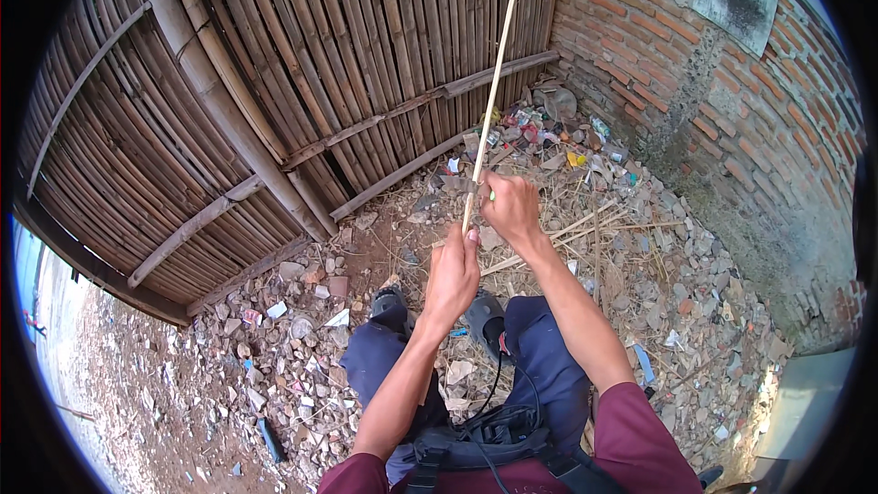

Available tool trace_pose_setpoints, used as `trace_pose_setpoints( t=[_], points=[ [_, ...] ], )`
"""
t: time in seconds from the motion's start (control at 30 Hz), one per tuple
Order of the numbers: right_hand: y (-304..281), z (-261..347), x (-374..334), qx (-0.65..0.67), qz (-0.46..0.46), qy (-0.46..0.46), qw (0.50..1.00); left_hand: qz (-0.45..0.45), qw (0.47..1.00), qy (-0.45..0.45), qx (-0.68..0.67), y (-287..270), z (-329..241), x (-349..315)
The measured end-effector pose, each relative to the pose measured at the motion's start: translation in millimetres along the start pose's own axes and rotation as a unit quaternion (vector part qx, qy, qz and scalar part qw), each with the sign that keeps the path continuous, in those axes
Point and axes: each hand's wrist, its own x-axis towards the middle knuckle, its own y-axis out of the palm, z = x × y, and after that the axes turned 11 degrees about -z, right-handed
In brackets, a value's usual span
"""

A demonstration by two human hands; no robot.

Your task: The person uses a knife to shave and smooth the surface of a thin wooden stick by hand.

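A long, pale bamboo strip (498, 64) stands tilted in front of me, its upper end reaching toward the bamboo wall. My left hand (452, 276) is closed around its lower end, with the thumb along it. Just above and to the right, my right hand (512, 210) is closed against the strip. A small green object (492, 195) peeks out from the right fingers, and a dark, thin piece beside it crosses the strip. Most of this object is hidden in the hand, so its kind is unclear.
More split bamboo strips (576, 236) lie on the rubble beyond my right forearm. A bamboo wall (366, 46) rises ahead and left, a brick wall (631, 37) on the right. Litter (549, 133) gathers in their corner. Stones and a dark blue piece (271, 439) lie at left.
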Motion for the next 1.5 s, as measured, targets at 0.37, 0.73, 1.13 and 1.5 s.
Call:
trace_pose_setpoints(
  t=[0.37, 0.73, 1.13, 1.5],
  points=[
    [-6.9, -8.2, 1.8, 0.037, 0.02, -0.023, 0.999, -0.006, 0.997, 0.045, 0.061, 2.3, 2.2, -7.0],
    [0.6, -9.7, -1.3, 0.011, -0.01, -0.01, 1.0, -0.014, 0.989, 0.082, 0.121, 2.8, -4.0, -12.0],
    [22.3, -10.0, -4.6, 0.026, -0.072, -0.028, 0.997, -0.02, 0.985, 0.094, 0.146, -9.3, -4.6, -14.6],
    [43.7, -7.6, -4.9, 0.021, -0.08, -0.014, 0.996, -0.031, 0.976, 0.081, 0.198, -29.5, -4.7, -20.7]
  ],
)
